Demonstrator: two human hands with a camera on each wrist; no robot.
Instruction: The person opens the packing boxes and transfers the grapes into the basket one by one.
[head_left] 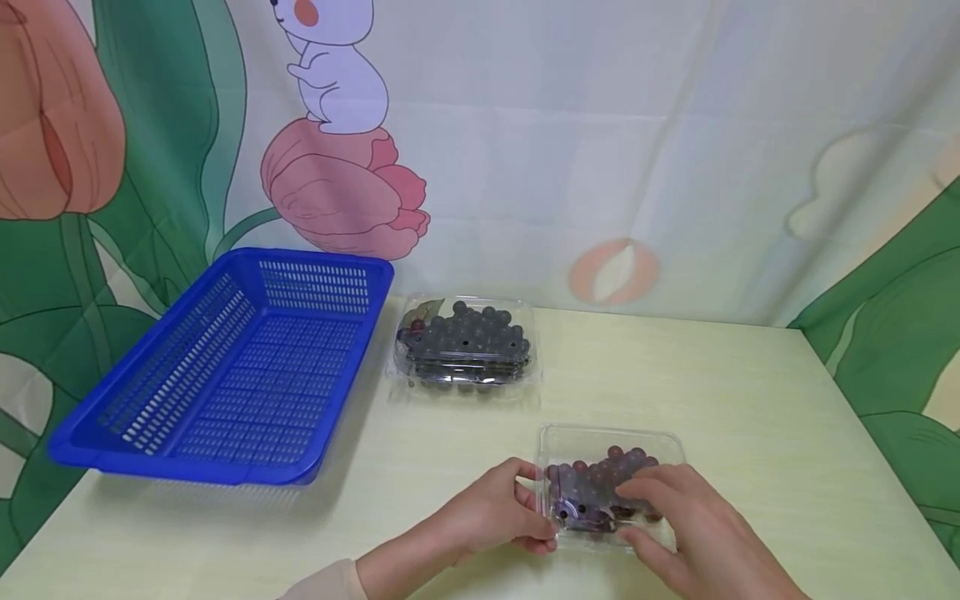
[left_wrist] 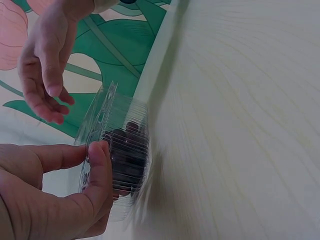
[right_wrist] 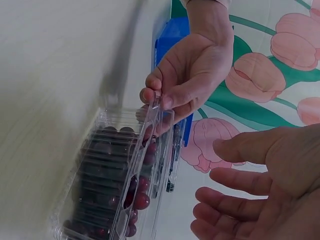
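Note:
A clear plastic clamshell box (head_left: 611,439) of dark red grapes (right_wrist: 102,155) sits near the front of the table, its lid over the fruit. My left hand (head_left: 504,510) pinches the box's left edge; in the left wrist view the thumb and fingers (left_wrist: 97,172) clasp the rim where lid and base meet. Over the right side of the box hovers my right hand (head_left: 701,525), fingers spread and loosely bent. The right wrist view shows a gap between these fingers (right_wrist: 232,180) and the lid, with nothing in the hand.
A second clear box (head_left: 465,346) full of dark grapes stands farther back. To its left, a blue plastic basket (head_left: 315,467) with slotted sides contains nothing. A printed curtain (head_left: 525,167) hangs behind the pale table (head_left: 720,375).

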